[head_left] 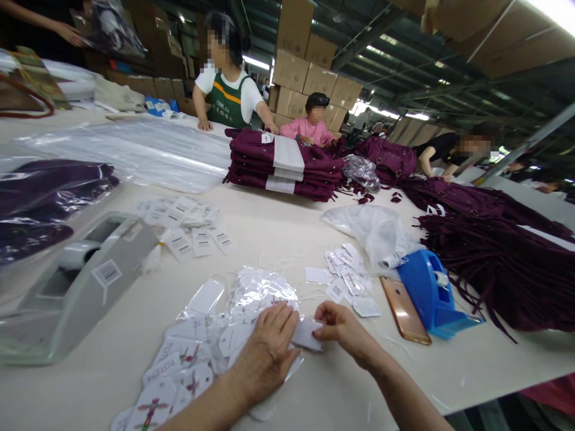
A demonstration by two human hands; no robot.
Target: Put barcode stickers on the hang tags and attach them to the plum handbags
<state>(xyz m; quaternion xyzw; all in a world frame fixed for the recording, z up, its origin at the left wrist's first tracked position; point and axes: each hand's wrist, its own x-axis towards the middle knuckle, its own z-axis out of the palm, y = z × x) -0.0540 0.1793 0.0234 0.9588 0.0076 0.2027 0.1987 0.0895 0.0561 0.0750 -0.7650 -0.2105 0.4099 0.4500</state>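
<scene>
A: State of the hands?

B: The left hand (272, 341) lies palm down, fingers together, over the heaped cards near the tabletop's (265, 230) near edge. The right hand (344, 332) pinches the right end of a white slip (306, 333), thumb against forefinger. The slip sits between both hands.

A: Done and outstanding?

B: Judged partway. One slip is in hand; many printed tags (157, 402) remain loose toward the near left corner. The clear packet (263, 290) just beyond the left hand appears to contain more. Farther in, barcode labels (182, 242) lie unattached. Nearer the far edge, a stack of purple goods (287, 161) is already banded in white.

A: Legible writing?

B: "TOTEM" on the printed tags, with a winged figure. A square code shows among the small tags (345, 272) beyond the right hand. The grey tape dispenser (108, 272), toward the left edge, carries a barcode sticker; its digits are unreadable. At the far edge, a co-worker's green apron (226, 103) begins "OML"; the remainder is unclear.
</scene>
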